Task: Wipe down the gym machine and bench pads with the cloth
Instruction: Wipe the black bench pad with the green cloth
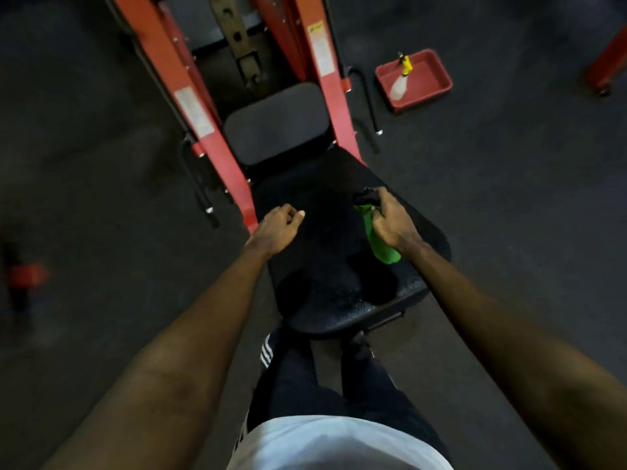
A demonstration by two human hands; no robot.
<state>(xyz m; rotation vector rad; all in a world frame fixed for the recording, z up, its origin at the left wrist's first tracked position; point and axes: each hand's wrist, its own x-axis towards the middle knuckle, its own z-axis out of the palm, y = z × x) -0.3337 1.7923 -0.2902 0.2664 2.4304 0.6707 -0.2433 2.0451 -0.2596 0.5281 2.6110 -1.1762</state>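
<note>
Directly below the head camera: long black bench pad, running away from the person toward the red machine frame. Fine droplets sit on the pad's near end. A smaller grey-black pad sits beyond it, between the two slanted red beams.

Right hand: fingers wrapped round the neck of a green spray bottle, held over the right half of the long pad. The bottle's black spray head points away from the person, and the forefinger reaches up along it.

Left hand: over the left edge of the same pad, near the red beam. Fingers are curled into a loose fist with nothing seen in it. Whether it touches the pad cannot be told.

Both bare forearms extend forward. The person stands at the pad's near end in dark trousers with white side stripes and a white shirt.

Right of the machine, well apart on the dark floor: red tray. A pale spray bottle with a yellow head lies inside it. Picture is dim and slightly blurred at the edges.
</note>
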